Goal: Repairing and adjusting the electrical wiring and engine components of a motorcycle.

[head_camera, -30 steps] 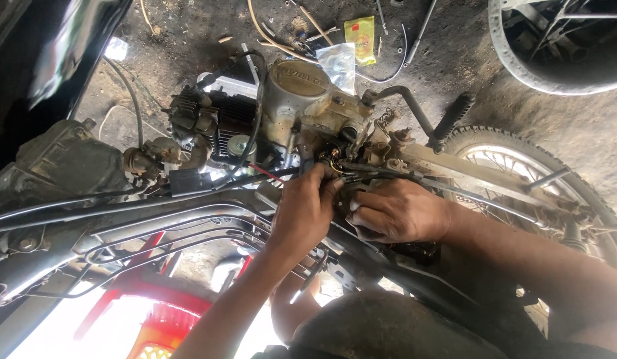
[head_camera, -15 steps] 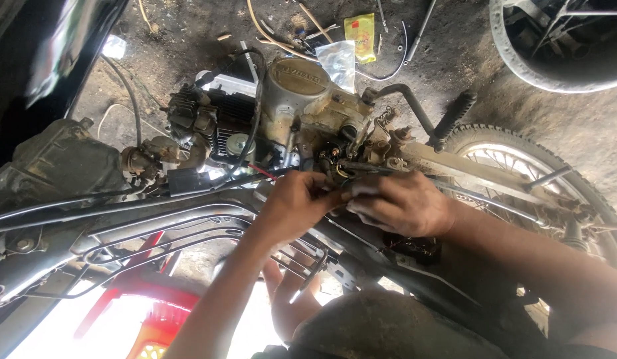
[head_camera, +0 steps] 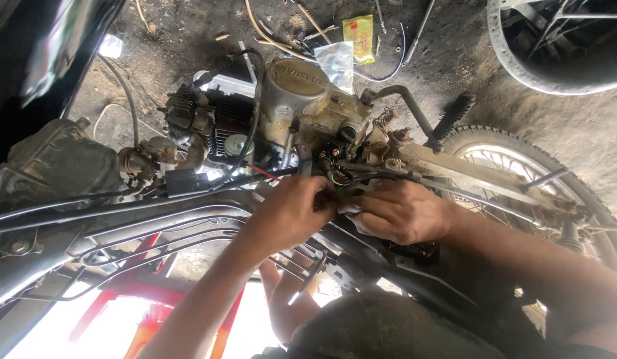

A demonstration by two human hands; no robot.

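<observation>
At the far left, a dark grimy tank [head_camera: 52, 163] rests above the motorcycle's frame tubes [head_camera: 155, 213], which run rightward toward the middle. Just right of them, the left hand [head_camera: 288, 213] lies knuckles-up over the frame, its fingers curled together at a bundle of black wires [head_camera: 368, 174] that sits just beyond its fingertips; whether they pinch the wires cannot be told. Beyond the hand, farther off, stands the engine [head_camera: 302, 100] with its round tan cover. Touching the left hand on its right, the right hand [head_camera: 401, 211] is closed around a bit of white cloth or paper [head_camera: 351, 207], directly under the same wires. Farther right, the spoked rear wheel [head_camera: 521, 156] lies on the dirt floor [head_camera: 574, 126], with a yellow packet [head_camera: 358, 36] at the far edge.
</observation>
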